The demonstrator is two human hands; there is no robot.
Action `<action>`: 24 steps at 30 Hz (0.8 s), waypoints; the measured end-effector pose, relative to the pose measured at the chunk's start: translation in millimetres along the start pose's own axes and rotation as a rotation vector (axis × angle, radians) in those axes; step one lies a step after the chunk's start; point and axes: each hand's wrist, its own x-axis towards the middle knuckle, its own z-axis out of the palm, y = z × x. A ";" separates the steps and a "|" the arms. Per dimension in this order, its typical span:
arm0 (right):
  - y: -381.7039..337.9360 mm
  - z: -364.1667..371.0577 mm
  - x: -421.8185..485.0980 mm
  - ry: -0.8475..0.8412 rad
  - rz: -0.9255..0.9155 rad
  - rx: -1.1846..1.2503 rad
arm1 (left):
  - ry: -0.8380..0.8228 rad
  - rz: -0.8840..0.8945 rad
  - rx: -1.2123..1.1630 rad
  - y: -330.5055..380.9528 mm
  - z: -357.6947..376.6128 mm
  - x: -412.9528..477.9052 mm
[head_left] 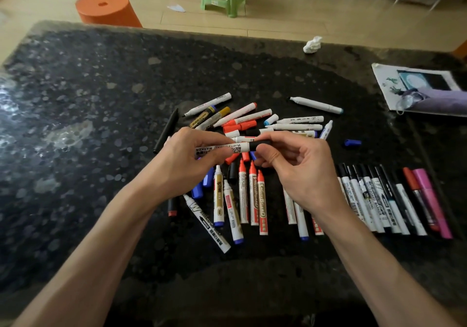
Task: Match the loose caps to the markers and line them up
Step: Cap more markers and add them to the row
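Both forearms reach in over the tabletop (75,99), wrists bent inward. Left hand (187,159): fingers pinched round a white whiteboard marker (222,147), held level above the loose marker pile (242,124). Right hand (300,172): fingers closed on the black cap (260,144) at the marker's end. Right of the pile: row of capped markers (394,200), side by side.

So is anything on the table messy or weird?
Yes. A crumpled white tissue sits alone near the table's far edge, unrelated to the pens. One loose blue cap lies apart from the jumbled pile of markers, while the row on the right is neatly lined up.
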 end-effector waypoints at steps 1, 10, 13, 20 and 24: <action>-0.5 0.8 -0.8 0.003 0.001 0.010 | 0.003 -0.003 -0.002 -0.5 -0.1 -0.5; 6.2 4.4 -2.9 0.026 -0.002 -0.020 | -0.045 -0.013 0.008 -1.6 1.4 -2.5; 9.1 1.4 -0.6 -0.011 -0.004 -0.038 | -0.088 -0.016 -0.004 -2.6 -0.5 -2.6; 9.3 -13.0 13.0 -0.004 0.040 -0.047 | -0.240 -0.138 0.081 -18.7 -23.0 -6.8; 13.8 -9.5 15.5 -0.132 0.085 -0.325 | -0.052 -0.314 0.138 -44.7 -38.1 -18.7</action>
